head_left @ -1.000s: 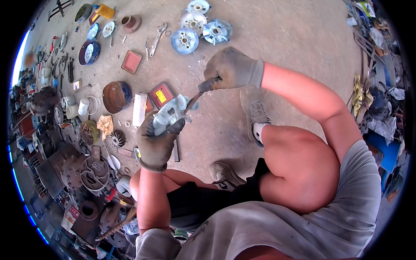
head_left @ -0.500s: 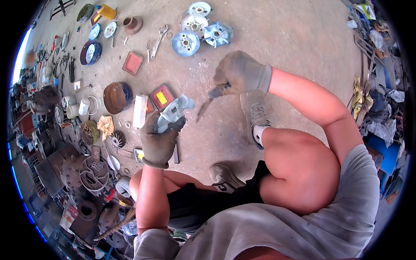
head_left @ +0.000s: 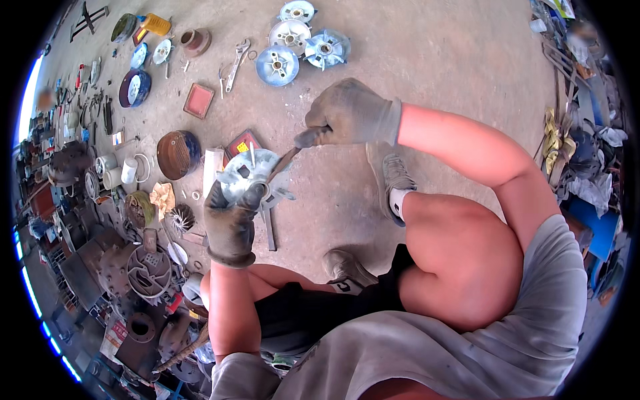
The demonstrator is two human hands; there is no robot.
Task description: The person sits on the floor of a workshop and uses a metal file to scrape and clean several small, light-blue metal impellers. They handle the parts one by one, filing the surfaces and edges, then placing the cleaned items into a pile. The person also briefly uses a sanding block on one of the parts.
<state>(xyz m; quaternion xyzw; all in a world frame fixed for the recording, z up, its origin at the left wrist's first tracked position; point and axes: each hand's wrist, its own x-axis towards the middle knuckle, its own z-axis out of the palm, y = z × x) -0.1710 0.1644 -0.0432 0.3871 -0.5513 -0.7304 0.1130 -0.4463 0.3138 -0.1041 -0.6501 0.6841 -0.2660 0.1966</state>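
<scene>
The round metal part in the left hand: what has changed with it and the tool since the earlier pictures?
The metal part has turned in the left hand and now shows its round face. The right hand drew the thin tool rightward off the part, then brought it back left to it. Both hands kept their holds; the blue discs on the floor stayed.

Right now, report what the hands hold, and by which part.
Left hand: a finned metal disc, by its lower rim. Right hand: a blade-like tool, by its upper end.

Disc (head_left: 259, 162) partly behind left hand (head_left: 230, 230)
</scene>
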